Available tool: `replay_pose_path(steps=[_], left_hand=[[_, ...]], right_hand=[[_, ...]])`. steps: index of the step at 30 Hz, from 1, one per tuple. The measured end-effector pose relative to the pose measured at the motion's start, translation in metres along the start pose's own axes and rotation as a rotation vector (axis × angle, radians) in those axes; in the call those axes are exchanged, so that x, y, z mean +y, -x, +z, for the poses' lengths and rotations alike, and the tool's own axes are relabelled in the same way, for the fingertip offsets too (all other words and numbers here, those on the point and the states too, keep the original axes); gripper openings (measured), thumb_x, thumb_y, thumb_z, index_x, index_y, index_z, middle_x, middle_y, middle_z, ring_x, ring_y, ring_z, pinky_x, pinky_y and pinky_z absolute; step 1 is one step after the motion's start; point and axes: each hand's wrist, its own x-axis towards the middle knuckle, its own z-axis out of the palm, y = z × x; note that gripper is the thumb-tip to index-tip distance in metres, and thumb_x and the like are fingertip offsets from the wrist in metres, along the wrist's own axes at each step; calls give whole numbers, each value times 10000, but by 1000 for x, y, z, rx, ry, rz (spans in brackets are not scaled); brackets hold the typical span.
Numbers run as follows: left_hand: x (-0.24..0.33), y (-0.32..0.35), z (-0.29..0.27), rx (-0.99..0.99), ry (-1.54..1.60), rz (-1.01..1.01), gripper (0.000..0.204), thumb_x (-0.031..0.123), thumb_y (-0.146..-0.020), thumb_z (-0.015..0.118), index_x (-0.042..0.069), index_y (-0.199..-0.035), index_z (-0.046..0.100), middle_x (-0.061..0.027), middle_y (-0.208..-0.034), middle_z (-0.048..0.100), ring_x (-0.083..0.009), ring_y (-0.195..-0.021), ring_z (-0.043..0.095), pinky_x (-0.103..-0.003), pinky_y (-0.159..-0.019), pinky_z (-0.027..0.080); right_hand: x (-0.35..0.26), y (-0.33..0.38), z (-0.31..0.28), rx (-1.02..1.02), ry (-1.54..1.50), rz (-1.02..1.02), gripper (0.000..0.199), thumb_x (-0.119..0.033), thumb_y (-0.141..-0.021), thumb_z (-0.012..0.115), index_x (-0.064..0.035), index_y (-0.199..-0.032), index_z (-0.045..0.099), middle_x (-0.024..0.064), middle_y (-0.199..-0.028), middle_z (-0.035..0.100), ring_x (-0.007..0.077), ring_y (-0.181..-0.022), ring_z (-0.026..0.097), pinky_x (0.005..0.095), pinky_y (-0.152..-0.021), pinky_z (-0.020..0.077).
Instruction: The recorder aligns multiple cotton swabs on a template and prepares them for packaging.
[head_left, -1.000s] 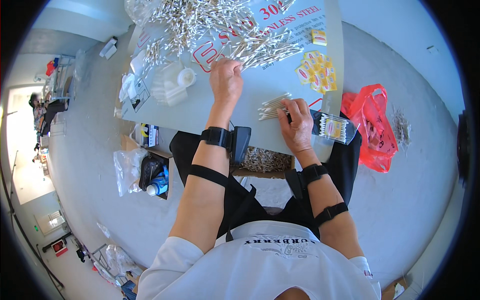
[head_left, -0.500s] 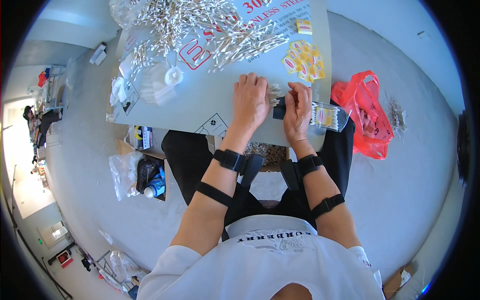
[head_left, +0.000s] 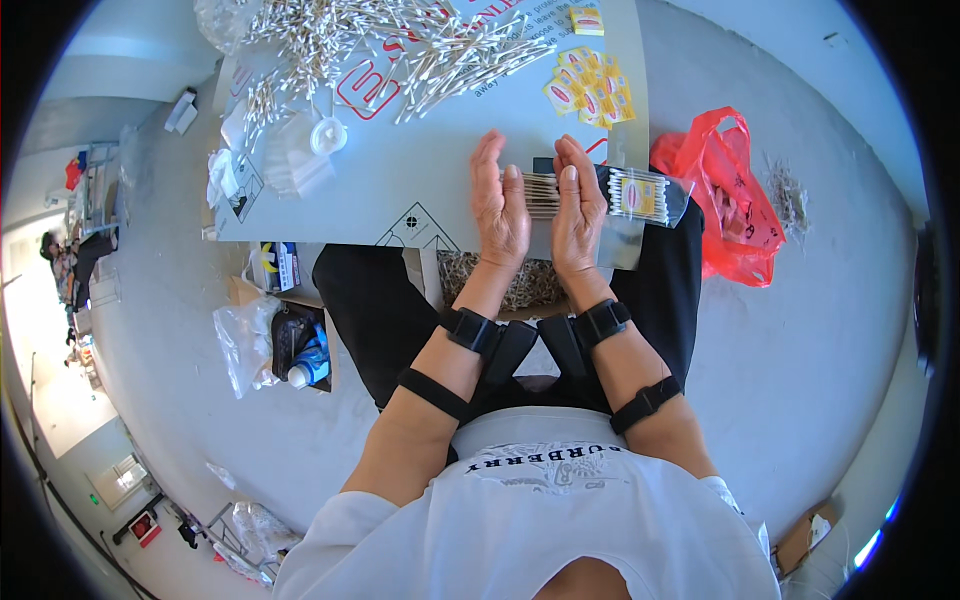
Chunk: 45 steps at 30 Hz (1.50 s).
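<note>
A bundle of cotton swabs (head_left: 542, 193) lies crosswise between my two hands near the table's front edge. My left hand (head_left: 500, 207) presses against its left ends, thumb up and fingers stretched forward. Against the right ends is my right hand (head_left: 579, 208), cupped the same way, so the bundle is held between both palms. Just right of that hand lies a clear bag of cotton swabs (head_left: 640, 196) with a yellow card inside, reaching over the table's right edge. A dark flat piece (head_left: 543, 164) shows partly behind the bundle. My palms' inner sides are hidden.
Loose cotton swabs (head_left: 330, 45) pile up at the table's far left. Yellow cards (head_left: 592, 88) lie at the far right, and a round white container (head_left: 327, 136) beside clear plastic sleeves (head_left: 292, 158) at left. A red bag (head_left: 735, 205) is right of the table; a box of swabs (head_left: 520, 285) sits below.
My fingers have opened out from a closer grip, and both palms now face each other across the swab bundle. The view has shifted slightly, moving the table up and left in the picture.
</note>
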Motion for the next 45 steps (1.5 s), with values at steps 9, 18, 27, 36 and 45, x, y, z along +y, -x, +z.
replay_pose_path(steps=[9, 18, 27, 36, 45], left_hand=[[11, -2, -28, -423, -348, 98, 610, 308, -955, 572, 50, -1469, 369, -154, -1533, 349, -278, -1437, 301, -449, -1175, 206], [12, 5, -15, -612, -785, 257, 885, 475, -839, 650, -1, -1490, 285, -207, -1571, 232, -328, -1483, 162, -531, -1183, 111], [16, 12, -22, -697, -825, 265, 851, 469, -855, 631, -5, -1480, 300, -212, -1569, 233, -346, -1481, 158, -524, -1186, 104], [1, -5, -31, -279, -299, 297, 551, 82, -844, 629, 13, -1363, 458, -206, -1450, 413, -364, -1385, 346, -491, -1114, 290], [-4, -45, -28, -359, -563, 251, 163, 11, -714, 710, 94, -840, 647, -51, -889, 564, -289, -935, 526, -410, -796, 397]], right_hand=[[-1, -3, -15, 62, -254, 149, 405, -197, -1042, 447, 71, -1344, 484, 177, -1358, 518, 256, -1293, 493, 366, -1116, 387], [-6, 3, -16, 76, -197, 126, 387, -209, -1040, 461, 69, -1302, 529, 170, -1332, 543, 240, -1255, 524, 353, -1088, 414], [-9, 7, -22, 51, -134, 98, 335, -196, -1031, 486, 46, -1244, 577, 143, -1352, 531, 191, -1224, 511, 322, -1055, 421], [-5, 7, -20, 63, -162, 64, 301, -169, -1029, 488, 46, -1215, 589, 145, -1335, 539, 186, -1224, 507, 314, -1050, 418], [-6, 6, -19, 57, -47, 47, 265, -139, -1030, 475, 45, -1181, 591, 137, -1301, 559, 191, -1211, 522, 310, -1046, 419]])
